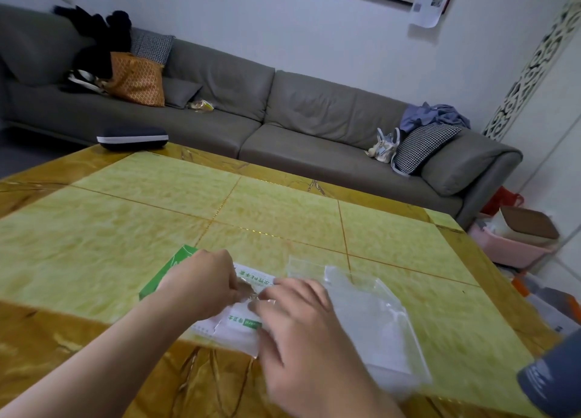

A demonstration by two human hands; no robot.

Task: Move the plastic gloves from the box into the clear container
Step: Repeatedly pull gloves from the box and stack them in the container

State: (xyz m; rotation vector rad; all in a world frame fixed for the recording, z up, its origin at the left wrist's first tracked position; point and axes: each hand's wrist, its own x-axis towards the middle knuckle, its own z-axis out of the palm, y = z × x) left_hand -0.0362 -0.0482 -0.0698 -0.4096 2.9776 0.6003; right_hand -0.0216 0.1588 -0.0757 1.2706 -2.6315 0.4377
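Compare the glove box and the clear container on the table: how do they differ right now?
The glove box is opaque, green and white with print; the clear container is see-through and unprinted. Both the left hand and right hand are at the box's opening, fingers on thin plastic there; the container lies untouched to the right. Both rest flat on the yellow table.

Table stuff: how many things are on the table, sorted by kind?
Green and white glove box: 1
Clear plastic container: 1
Dark zip case: 1
Grey cup, at the table's near right edge: 1
Total: 4
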